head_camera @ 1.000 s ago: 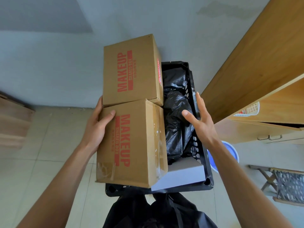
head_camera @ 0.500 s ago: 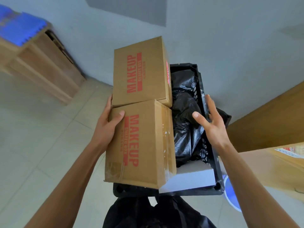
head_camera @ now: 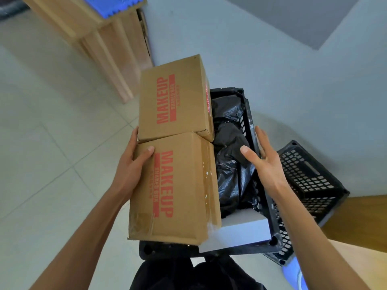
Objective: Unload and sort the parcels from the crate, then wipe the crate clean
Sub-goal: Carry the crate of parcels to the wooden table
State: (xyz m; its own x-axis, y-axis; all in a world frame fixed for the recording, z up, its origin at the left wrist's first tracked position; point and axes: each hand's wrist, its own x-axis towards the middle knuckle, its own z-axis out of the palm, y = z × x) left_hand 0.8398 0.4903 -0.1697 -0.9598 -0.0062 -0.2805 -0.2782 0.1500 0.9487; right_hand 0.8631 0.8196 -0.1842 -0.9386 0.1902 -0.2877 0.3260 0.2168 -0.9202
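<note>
A black plastic crate [head_camera: 248,107] is held up in front of me, tight against my dark clothing. Two brown cardboard boxes printed MAKEUP fill its left half: the near box [head_camera: 180,191] and the far box [head_camera: 173,101]. Crumpled black plastic parcels [head_camera: 230,164] lie in its right half, and a white box [head_camera: 236,231] sits at the near right corner. My left hand [head_camera: 129,168] holds the near box's left side, thumb over its top edge. My right hand [head_camera: 263,164] lies flat against the outside of the crate's right wall, with the thumb above the parcels.
A second black lattice crate [head_camera: 310,176] lies just right of the held one, by the grey wall. A wooden shelf unit [head_camera: 113,49] with blue foam [head_camera: 113,3] on top stands at the far left. A wooden surface [head_camera: 360,216] is at the right. Pale floor tiles spread left.
The view has swung: the wooden cabinet at the right has slid away, while the shelf unit and the second crate have come into sight. Both hands keep their places on the load.
</note>
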